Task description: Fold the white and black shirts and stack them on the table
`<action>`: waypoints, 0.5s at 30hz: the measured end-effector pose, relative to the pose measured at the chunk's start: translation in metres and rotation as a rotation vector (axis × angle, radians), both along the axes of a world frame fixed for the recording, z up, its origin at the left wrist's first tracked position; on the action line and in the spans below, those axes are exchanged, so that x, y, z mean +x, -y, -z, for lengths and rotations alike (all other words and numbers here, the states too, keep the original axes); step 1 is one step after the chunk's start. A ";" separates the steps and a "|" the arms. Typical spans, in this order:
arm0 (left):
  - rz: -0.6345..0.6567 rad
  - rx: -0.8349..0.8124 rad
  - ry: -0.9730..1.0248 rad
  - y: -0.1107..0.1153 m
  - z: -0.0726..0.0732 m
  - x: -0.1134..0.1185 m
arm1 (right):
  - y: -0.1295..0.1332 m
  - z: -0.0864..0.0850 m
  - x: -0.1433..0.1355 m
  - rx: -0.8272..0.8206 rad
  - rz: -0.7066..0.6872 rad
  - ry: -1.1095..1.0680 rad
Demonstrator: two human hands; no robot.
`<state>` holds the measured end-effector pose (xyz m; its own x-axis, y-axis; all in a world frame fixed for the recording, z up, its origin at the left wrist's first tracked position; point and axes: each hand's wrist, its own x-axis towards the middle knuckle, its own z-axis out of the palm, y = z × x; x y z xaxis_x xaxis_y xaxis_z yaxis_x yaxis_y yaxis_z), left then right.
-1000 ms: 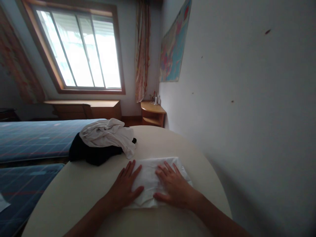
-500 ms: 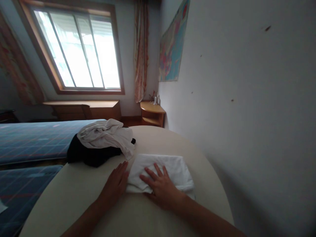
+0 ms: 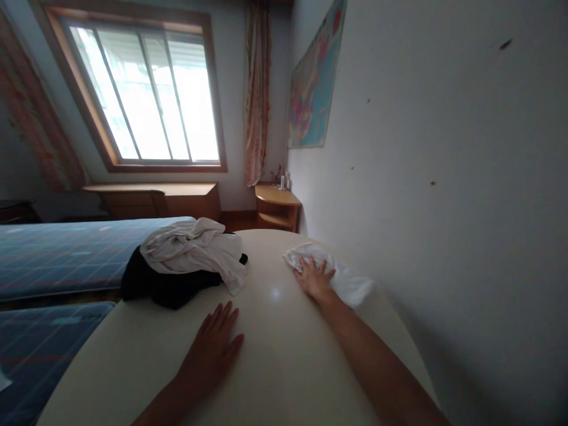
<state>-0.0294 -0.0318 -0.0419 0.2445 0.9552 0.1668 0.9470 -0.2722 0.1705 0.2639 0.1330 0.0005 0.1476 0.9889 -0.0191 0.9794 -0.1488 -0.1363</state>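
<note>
A folded white cloth (image 3: 355,285), perhaps a garment, lies at the right side of the round cream table (image 3: 284,367). My right hand (image 3: 316,278) rests on its left part with fingers spread, pressing from above and not wrapped round it. My left hand (image 3: 215,340) is flat over the table's left half, fingers stretched out and nothing in it. Beyond my left hand sits a heap of clothes: a crumpled light grey garment (image 3: 190,245) on top of a black garment (image 3: 171,284).
The white wall (image 3: 465,236) runs close along the table's right edge. To the left are blue plaid mattresses (image 3: 66,254). A low wooden desk (image 3: 186,192) stands under the window (image 3: 151,94), and a corner shelf (image 3: 277,198) stands past the table's far edge.
The white cloth has moved away and to the right across the table, with my right hand on it. My left hand has come away from the cloth's edge, its thumb now spread.
</note>
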 end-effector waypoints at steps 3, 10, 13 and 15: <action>0.007 0.009 -0.001 0.000 0.001 0.000 | -0.028 0.004 0.009 -0.011 0.071 -0.002; 0.013 -0.006 -0.011 0.001 -0.001 -0.001 | -0.064 0.008 0.023 0.015 0.181 -0.032; 0.006 -0.010 -0.020 0.001 -0.003 0.001 | -0.072 0.004 0.024 -0.003 0.201 -0.057; 0.000 -0.011 -0.028 0.001 -0.006 0.002 | -0.074 -0.001 0.025 -0.041 0.191 -0.079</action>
<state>-0.0274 -0.0331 -0.0358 0.2490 0.9570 0.1489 0.9515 -0.2704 0.1470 0.2892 0.2067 0.0015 0.3286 0.9412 -0.0780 0.9195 -0.3377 -0.2013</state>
